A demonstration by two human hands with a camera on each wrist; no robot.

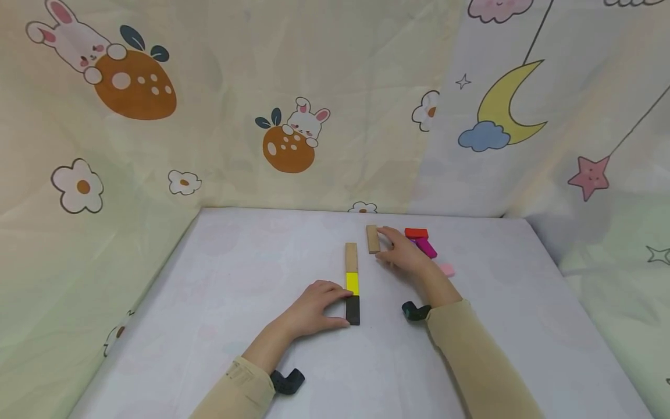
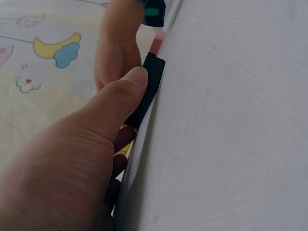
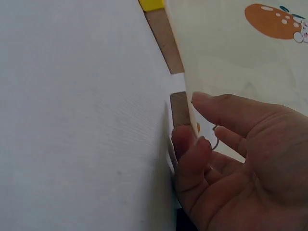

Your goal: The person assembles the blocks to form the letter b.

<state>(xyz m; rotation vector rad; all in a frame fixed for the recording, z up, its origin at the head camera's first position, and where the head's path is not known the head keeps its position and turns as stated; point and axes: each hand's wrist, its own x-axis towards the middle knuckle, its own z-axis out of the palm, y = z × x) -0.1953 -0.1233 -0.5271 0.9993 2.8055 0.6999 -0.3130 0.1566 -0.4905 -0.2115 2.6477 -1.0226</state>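
A black block, a yellow block and a plain wooden block lie end to end in a straight row on the white table. My left hand holds the black block from its left side. Its thumb is at the near end and its index finger by the yellow joint. Farther back and to the right, a second wooden block is slightly tilted, apart from the row. My right hand has thumb and index finger at this block's two ends. Part of it is hidden behind fingers in the right wrist view.
Right of my right hand lie a red block, a magenta block, a partly hidden purple one and a pink block. Patterned cloth walls rise behind and beside the table.
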